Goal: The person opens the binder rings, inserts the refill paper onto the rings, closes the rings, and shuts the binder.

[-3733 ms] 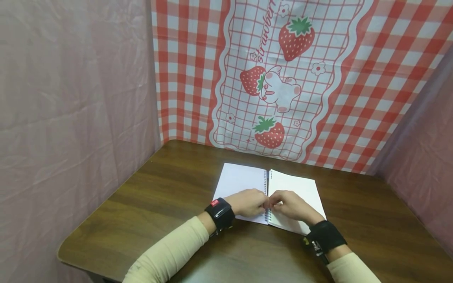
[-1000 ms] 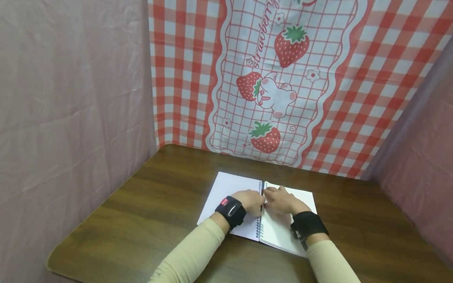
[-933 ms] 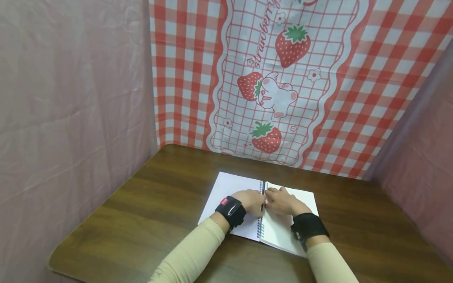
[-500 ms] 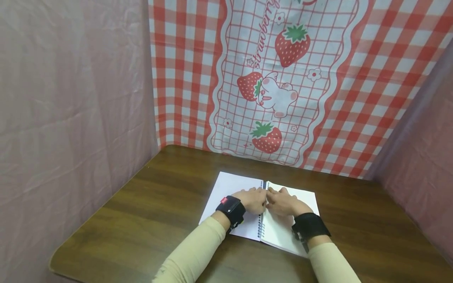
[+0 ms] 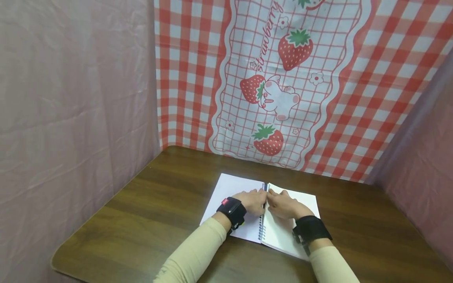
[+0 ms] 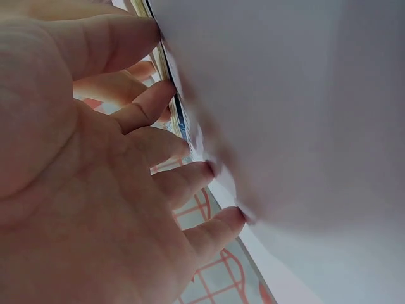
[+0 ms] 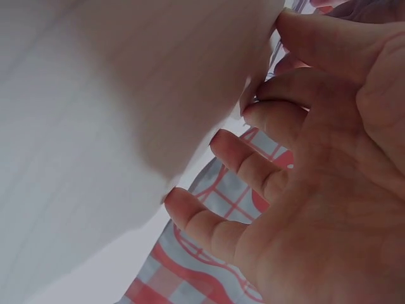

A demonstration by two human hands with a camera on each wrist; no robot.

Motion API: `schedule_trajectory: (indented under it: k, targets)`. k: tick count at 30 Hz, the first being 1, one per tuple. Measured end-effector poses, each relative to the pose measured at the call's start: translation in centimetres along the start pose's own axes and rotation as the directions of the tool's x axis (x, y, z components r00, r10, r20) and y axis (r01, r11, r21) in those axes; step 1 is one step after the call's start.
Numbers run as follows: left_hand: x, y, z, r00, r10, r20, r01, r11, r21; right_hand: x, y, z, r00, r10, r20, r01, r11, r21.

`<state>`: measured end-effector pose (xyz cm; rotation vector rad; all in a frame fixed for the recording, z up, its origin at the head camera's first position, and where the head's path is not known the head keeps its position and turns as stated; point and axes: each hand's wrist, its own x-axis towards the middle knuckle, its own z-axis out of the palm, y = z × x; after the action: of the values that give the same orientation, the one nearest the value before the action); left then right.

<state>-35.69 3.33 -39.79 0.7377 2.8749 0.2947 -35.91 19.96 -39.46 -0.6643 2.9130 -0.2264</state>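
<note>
An open ring-bound notebook lies flat on the table, with a white left page (image 5: 226,186) and a cream right page (image 5: 281,236). Small rings (image 5: 262,234) show along its middle below the hands. On the left side of the binding, my left hand (image 5: 252,202) rests its fingertips and thumb tip; the left wrist view has these fingers (image 6: 212,237) spread along the paper. Opposite it, my right hand (image 5: 284,205) touches the right page beside the binding, its fingers (image 7: 196,215) apart in the right wrist view. The hands cover the binding's upper middle.
The brown wooden table (image 5: 170,212) extends around the notebook. Behind it hangs a red-and-white checked strawberry cloth (image 5: 191,78). Pink curtains (image 5: 78,118) stand at both sides. Each wrist wears a black strap (image 5: 231,210).
Compared with the oldest frame, both hands have moved up the binding toward its far end, uncovering the lower rings. Over the last second they stay nearly in place.
</note>
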Motion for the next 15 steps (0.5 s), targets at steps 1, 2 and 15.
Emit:
schedule_trajectory:
  k: [1, 2, 15]
  targets:
    - [0.03, -0.08, 0.01, 1.000, 0.003, -0.002, -0.003, 1.000, 0.002, 0.02, -0.05, -0.07, 1.000, -0.004, -0.002, 0.004, 1.000, -0.004]
    - [0.05, -0.16, 0.01, 1.000, 0.005, -0.003, -0.005, 1.000, 0.003, 0.03, -0.12, -0.13, 1.000, -0.006, -0.005, 0.006, 1.000, -0.002]
    - [-0.08, -0.14, -0.06, 1.000, -0.003, 0.017, 0.004, 1.000, -0.026, -0.09, -0.15, -0.15, 0.999, -0.052, -0.018, 0.051, 0.999, -0.012]
